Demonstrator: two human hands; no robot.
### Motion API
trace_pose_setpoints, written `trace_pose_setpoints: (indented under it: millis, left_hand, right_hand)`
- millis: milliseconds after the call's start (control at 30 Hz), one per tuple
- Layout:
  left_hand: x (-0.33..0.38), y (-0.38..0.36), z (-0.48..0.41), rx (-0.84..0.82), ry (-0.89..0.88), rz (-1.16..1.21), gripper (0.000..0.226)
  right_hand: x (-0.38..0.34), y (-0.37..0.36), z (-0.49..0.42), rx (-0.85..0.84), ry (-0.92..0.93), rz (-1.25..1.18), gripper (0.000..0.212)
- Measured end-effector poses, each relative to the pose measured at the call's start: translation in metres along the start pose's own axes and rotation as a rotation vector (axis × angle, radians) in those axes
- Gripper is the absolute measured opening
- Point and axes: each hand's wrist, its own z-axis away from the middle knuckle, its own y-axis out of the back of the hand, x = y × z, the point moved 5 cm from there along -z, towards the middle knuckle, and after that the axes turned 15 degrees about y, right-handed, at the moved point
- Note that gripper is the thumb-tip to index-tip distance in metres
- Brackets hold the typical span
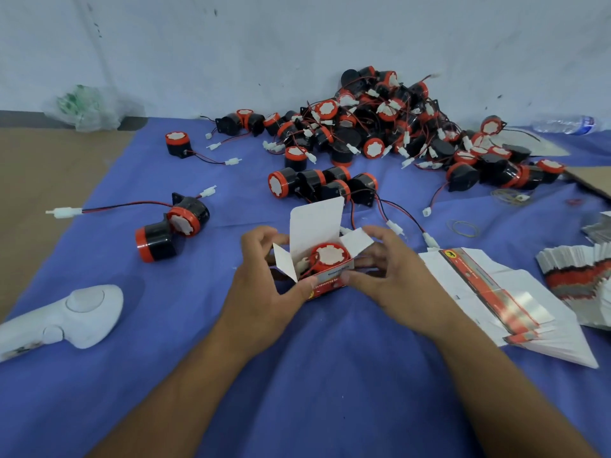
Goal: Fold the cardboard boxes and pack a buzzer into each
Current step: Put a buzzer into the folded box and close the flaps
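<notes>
Buzzer in box w/ lid up

cool, even, fairly dim light; only faint soft shadows on the wrinkled blue cloth. glare whitens the glossy red-and-white flat cardboard blanks (right side). edges bend; overall slightly soft.

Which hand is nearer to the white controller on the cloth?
Left. The left hand grips the box at its left, right of the white controller; the right hand grips its right side, farther off.
</notes>
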Motion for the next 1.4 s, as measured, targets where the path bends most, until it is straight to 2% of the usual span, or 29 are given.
trace_pose_setpoints:
  millis: [67,167,233,300,367,433,533,667,800,967,1033,1100,1200,1233,1333,1400]
  left_hand:
    - [-0.001,0.000,0.000,0.020,0.018,0.024,0.065]
    - [-0.001,0.001,-0.001,0.046,-0.018,-0.010,0.065]
    - [-0.003,0.001,-0.002,0.049,-0.038,-0.051,0.063]
    - [-0.001,0.000,-0.002,0.051,-0.106,-0.080,0.051]
    - [0.005,-0.003,0.001,0.017,-0.223,-0.116,0.040]
    - [0.008,-0.007,0.003,-0.041,-0.266,-0.143,0.035]
    - [0.010,-0.004,0.003,-0.023,-0.242,-0.136,0.030]
    - [0.013,-0.002,-0.002,0.035,-0.159,-0.114,0.022]
    - [0.019,-0.007,-0.006,0.054,-0.050,-0.179,0.020]
    - [0.027,-0.016,-0.020,0.000,0.090,-0.339,0.026]
    - [0.026,-0.018,-0.019,0.017,0.094,-0.256,0.032]
    - [0.021,-0.018,-0.011,0.034,0.101,-0.043,0.038]
    - [0.012,-0.020,-0.004,0.066,0.133,0.150,0.050]
    - [0.009,-0.023,-0.005,0.072,0.168,0.196,0.056]
    - [-0.001,-0.024,-0.009,0.058,0.300,0.378,0.066]
    - [-0.003,-0.024,-0.015,0.058,0.326,0.417,0.060]
  right_hand:
    - [-0.007,-0.006,0.000,-0.002,0.088,0.042,0.063]
    - [-0.016,-0.014,-0.002,-0.017,0.150,0.001,0.034]
    - [-0.020,-0.018,-0.001,-0.036,0.180,0.057,0.024]
    - [-0.022,-0.019,0.000,-0.011,0.190,0.043,0.023]
    - [-0.022,-0.018,0.001,-0.006,0.189,-0.016,0.029]
    - [-0.023,-0.018,0.001,-0.044,0.209,-0.022,0.038]
    - [-0.028,-0.022,0.003,-0.089,0.300,0.034,0.043]
    - [-0.032,-0.025,0.001,-0.060,0.332,0.018,0.030]
    - [-0.026,-0.024,-0.003,-0.035,0.249,-0.118,0.029]
    - [-0.016,-0.024,-0.002,0.031,0.121,-0.332,0.033]
    - [-0.012,-0.025,-0.002,0.063,0.084,-0.391,0.032]
    - [-0.008,-0.025,-0.002,0.098,0.051,-0.400,0.036]
    - [-0.007,-0.023,-0.006,0.093,0.062,-0.350,0.075]
    - [-0.008,-0.023,-0.007,0.076,0.072,-0.343,0.082]
    - [-0.010,-0.025,-0.007,0.055,0.081,-0.332,0.067]
    - [-0.010,-0.025,-0.006,0.066,0.053,-0.342,0.056]
